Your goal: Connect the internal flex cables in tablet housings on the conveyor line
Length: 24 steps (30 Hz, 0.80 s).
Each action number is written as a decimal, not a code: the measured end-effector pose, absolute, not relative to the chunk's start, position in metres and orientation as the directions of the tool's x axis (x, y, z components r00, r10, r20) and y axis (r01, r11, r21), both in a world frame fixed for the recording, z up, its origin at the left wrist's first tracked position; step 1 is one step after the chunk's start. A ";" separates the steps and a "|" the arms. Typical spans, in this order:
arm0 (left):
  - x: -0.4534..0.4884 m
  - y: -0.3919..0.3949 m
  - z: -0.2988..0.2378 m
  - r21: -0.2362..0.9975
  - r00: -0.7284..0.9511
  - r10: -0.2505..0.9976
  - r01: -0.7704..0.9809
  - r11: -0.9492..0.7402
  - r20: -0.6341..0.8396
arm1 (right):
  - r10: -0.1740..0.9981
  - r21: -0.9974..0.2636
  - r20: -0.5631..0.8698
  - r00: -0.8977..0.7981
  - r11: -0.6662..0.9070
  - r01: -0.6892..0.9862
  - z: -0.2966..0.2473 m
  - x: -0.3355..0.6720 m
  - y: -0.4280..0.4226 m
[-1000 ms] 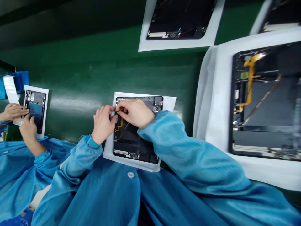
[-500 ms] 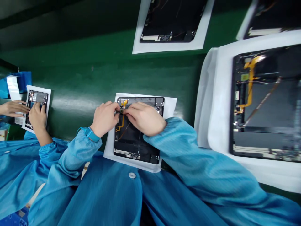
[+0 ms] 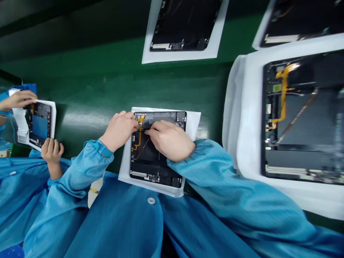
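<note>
An opened tablet (image 3: 153, 163), black inside with an orange flex cable (image 3: 139, 138), lies on a white sheet (image 3: 125, 172) in front of me. My left hand (image 3: 119, 129) is at the tablet's upper left edge, its fingers curled together beside the orange cable; what they grip is hidden. Over the middle of the tablet is my right hand (image 3: 172, 140), thumb and forefinger pinched together. A thin dark cable (image 3: 141, 130) runs from the orange flex to those fingertips, and they appear to hold its end.
More opened tablets lie on white sheets: one at the top (image 3: 185, 25), one at the far right (image 3: 303, 125), another at the top right (image 3: 303, 21). At left, a co-worker's hands (image 3: 51, 150) hold the edges of another tablet (image 3: 40, 123). The table (image 3: 80, 86) is green.
My right hand has shifted slightly right and down, away from my left, showing the thin cable between them. My left fingers have moved a little outward. The co-worker's hands have moved apart.
</note>
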<state>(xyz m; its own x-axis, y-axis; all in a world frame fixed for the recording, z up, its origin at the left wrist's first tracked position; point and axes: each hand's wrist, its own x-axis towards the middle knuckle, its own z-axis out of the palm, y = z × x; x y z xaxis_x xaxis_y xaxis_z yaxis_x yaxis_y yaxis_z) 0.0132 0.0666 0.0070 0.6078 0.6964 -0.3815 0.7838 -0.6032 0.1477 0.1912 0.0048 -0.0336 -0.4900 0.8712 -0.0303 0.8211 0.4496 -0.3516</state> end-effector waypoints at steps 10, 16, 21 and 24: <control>0.015 0.076 -0.001 0.263 0.700 0.615 0.710 -0.653 -0.363 | 0.876 -0.321 0.014 -0.483 0.461 0.827 -0.035 0.192 0.004; 0.013 0.088 -0.016 0.405 0.767 0.569 0.641 -0.653 -0.297 | 0.882 -0.286 0.061 -0.468 0.464 0.838 -0.040 0.194 0.006; 0.013 0.086 -0.017 0.422 0.765 0.583 0.641 -0.642 -0.274 | 0.877 -0.280 0.058 -0.477 0.473 0.836 -0.041 0.193 0.007; 0.015 0.082 -0.015 0.380 0.751 0.601 0.658 -0.650 -0.271 | 0.877 -0.286 0.054 -0.478 0.472 0.834 -0.041 0.193 0.008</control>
<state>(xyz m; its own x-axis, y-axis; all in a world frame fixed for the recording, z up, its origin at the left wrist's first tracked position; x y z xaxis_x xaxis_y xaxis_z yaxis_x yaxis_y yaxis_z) 0.0152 0.0818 -0.0153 0.7515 0.6015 -0.2712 0.6577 -0.6504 0.3800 0.1928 0.0078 -0.0413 -0.4779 0.8767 0.0542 0.8337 0.4722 -0.2862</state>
